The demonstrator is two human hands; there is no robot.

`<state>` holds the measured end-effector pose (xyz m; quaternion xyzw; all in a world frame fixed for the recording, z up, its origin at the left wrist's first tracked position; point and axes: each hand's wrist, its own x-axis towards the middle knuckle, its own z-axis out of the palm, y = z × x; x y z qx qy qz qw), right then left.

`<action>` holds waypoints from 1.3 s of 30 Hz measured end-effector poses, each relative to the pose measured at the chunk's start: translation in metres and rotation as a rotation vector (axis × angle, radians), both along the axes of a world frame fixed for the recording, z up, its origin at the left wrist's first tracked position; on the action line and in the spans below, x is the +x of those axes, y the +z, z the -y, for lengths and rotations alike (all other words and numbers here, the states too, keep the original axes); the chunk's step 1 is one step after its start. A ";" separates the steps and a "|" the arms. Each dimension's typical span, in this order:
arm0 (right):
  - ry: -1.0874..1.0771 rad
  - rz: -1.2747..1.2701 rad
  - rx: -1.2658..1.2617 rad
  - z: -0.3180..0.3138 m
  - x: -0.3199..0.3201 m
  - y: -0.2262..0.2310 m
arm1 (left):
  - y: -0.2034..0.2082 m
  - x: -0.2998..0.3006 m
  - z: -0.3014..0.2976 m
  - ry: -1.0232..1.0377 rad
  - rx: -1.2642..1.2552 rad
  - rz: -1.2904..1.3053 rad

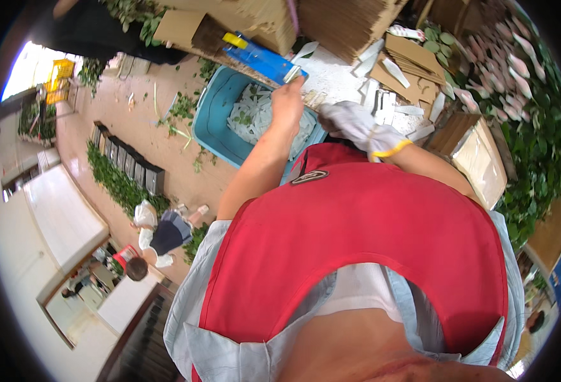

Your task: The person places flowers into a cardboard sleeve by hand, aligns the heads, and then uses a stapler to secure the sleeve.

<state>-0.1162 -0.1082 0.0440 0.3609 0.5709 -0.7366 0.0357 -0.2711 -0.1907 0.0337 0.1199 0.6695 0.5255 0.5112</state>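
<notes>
My bare left hand reaches up over a blue plastic tub, its fingers closed at the metal end of a long blue device with a yellow part. That device looks like a tape dispenser; whatever the fingertips pinch is too small to make out. Close to my body, my right hand wears a pale grey glove with a yellow cuff. Its fingers are curled, and anything inside them is hidden. White paper-like scraps and some green leaves lie in the tub below my left hand.
Beyond my hands is a white work surface with cardboard pieces and white strips. Wrapped pink flowers and foliage crowd the right side. Black bins line the left floor near a bending person. Stems lie scattered there.
</notes>
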 end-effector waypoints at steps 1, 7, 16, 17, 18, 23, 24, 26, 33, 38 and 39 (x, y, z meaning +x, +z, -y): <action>0.120 0.177 0.020 0.000 -0.004 0.005 | -0.019 0.000 0.000 0.145 -0.001 0.131; 0.401 0.467 0.861 -0.027 0.085 0.122 | 0.037 0.057 -0.035 -0.284 0.041 0.168; -0.092 0.893 0.846 -0.051 0.281 0.163 | 0.044 0.270 -0.188 -0.853 0.834 -1.323; -0.004 0.925 0.978 -0.050 0.288 0.145 | 0.025 0.277 -0.190 -0.871 0.788 -1.249; -0.229 1.081 0.703 -0.059 0.266 0.152 | 0.025 0.276 -0.185 -0.847 0.727 -1.363; 0.040 1.061 1.115 -0.038 0.320 0.149 | 0.020 0.250 -0.207 -0.847 0.452 -0.186; 0.037 1.046 1.254 -0.039 0.327 0.155 | 0.007 0.243 -0.214 -0.827 0.284 0.286; -0.076 0.603 1.325 -0.043 0.301 0.178 | 0.013 0.249 -0.213 -0.816 0.211 0.427; -0.285 -0.193 1.802 -0.053 0.280 0.102 | 0.010 0.170 -0.181 -0.612 0.166 -0.010; 0.415 0.210 1.465 -0.058 0.229 0.066 | -0.006 0.177 -0.150 -0.751 -0.016 -0.174; 0.296 0.159 1.525 -0.058 0.236 0.060 | 0.008 0.204 -0.148 -0.692 -0.060 -0.002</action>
